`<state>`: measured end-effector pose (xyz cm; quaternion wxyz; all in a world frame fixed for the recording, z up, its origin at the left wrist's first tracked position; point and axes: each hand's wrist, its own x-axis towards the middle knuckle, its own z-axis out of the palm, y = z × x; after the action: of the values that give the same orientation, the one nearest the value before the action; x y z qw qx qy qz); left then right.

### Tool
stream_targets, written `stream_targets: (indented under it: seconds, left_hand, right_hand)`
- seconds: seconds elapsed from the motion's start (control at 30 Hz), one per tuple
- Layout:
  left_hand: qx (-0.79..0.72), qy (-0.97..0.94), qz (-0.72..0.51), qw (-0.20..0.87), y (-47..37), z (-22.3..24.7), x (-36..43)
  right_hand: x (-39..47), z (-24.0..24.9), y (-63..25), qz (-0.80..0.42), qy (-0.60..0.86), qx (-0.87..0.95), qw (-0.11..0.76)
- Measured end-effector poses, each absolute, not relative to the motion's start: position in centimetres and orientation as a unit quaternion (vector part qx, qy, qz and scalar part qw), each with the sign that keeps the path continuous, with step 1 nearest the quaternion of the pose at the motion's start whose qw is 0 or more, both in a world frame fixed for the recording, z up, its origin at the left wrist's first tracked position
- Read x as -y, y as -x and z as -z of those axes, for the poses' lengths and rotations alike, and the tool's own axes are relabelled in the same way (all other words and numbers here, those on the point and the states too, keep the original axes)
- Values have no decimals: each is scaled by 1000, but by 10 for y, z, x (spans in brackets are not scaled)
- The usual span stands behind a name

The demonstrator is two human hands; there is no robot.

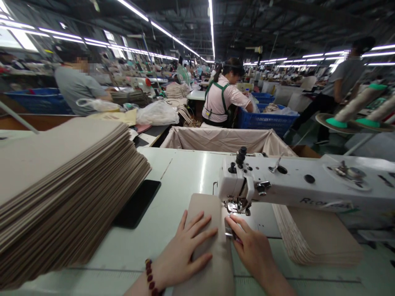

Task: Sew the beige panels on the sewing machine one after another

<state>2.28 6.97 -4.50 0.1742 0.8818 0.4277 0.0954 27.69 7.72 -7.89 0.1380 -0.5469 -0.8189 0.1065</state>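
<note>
A long beige fabric panel (212,267) with a rounded far end lies along the table, its right edge by the presser foot (236,206) of a white sewing machine (286,181). My left hand (188,250) rests flat on the panel with fingers spread. Beside the panel's right edge, just in front of the presser foot, my right hand (251,246) is closed, index finger stretched toward the foot. A small shiny metal piece (228,231) shows at its fingertips; whether I hold it or it belongs to the machine cannot be made out.
A tall stack of beige panels (77,181) stands at left, a black phone (138,203) beside it. More panels (321,234) lie right, under the machine arm. Behind the table is a cloth-lined bin (222,139). Thread cones (358,105) stand right; people work beyond.
</note>
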Motion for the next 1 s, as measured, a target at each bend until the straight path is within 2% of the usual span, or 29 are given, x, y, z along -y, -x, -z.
stream_targets:
  seconds: [0.6, 1.0]
  left_hand:
    - [-417, -886, -126, 160, -23, 46, -70]
    - [-401, -895, -100, 170, -20, 45, -67]
  right_hand:
    - [-76, 78, -278, -127, 541, 819, 144]
    - [-77, 81, -278, -119, 540, 821, 138]
